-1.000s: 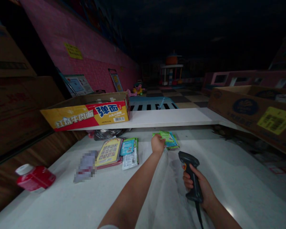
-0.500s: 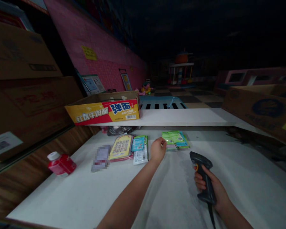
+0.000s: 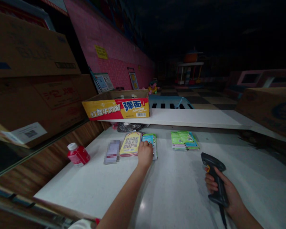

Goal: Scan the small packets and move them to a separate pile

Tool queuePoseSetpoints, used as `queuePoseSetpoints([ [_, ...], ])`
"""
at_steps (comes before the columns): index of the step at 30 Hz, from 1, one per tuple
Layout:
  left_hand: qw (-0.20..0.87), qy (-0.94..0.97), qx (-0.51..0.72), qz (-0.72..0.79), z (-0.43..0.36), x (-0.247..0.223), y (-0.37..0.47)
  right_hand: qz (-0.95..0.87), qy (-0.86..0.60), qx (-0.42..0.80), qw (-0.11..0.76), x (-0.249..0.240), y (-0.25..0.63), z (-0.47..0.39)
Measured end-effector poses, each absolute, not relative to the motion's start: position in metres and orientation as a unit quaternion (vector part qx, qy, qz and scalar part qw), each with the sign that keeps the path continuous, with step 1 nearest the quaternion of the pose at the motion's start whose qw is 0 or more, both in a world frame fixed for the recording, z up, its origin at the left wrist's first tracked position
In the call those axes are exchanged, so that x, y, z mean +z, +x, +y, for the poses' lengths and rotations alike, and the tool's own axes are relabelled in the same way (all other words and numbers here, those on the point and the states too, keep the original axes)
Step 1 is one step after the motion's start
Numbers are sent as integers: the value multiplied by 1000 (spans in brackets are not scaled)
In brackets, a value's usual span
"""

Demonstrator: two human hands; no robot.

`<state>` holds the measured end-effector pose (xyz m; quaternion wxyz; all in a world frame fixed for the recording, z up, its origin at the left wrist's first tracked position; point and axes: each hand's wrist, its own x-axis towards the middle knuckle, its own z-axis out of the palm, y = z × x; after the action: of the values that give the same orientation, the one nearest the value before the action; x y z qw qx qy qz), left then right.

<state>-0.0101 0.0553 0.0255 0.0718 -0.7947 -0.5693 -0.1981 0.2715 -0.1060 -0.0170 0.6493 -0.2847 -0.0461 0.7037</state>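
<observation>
My left hand (image 3: 146, 154) rests over the blue packet (image 3: 148, 138), with its fingers curled closed and their tips hidden. That packet lies on other green and white packets (image 3: 155, 154), partly covered by the hand. Just left is a stack of yellow printed packs (image 3: 131, 144). In my right hand (image 3: 228, 187) is a black barcode scanner (image 3: 218, 184), gripped by its handle and tilted over the counter, its cord hanging down. A separate pile of green packets (image 3: 184, 140) lies between the two hands, farther back.
A red bottle with a white cap (image 3: 78, 155) lies tilted at left, beside a blurred grey item (image 3: 112, 152). On the raised shelf (image 3: 193, 118) sit an open noodle carton (image 3: 116, 108) and another carton (image 3: 271, 106). Large cardboard boxes (image 3: 43, 95) are stacked left.
My left hand has moved left from the green packets onto the blue packet. The scanner stays in my right hand. The camera view has turned slightly left.
</observation>
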Motion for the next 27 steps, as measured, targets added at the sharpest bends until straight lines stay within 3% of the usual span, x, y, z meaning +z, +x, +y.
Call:
queuePoseSetpoints([
  [10, 121, -852, -135, -492, 64, 46, -6, -64, -292, 701, 647, -19, 272, -106],
  [15, 118, -870, -87, -471, 45, 33, 1, -74, -300, 701, 642, -21, 273, -106],
  [27, 45, -709, -134, -691, 48, 43, 9, -63, -310, 694, 647, -21, 274, -109],
])
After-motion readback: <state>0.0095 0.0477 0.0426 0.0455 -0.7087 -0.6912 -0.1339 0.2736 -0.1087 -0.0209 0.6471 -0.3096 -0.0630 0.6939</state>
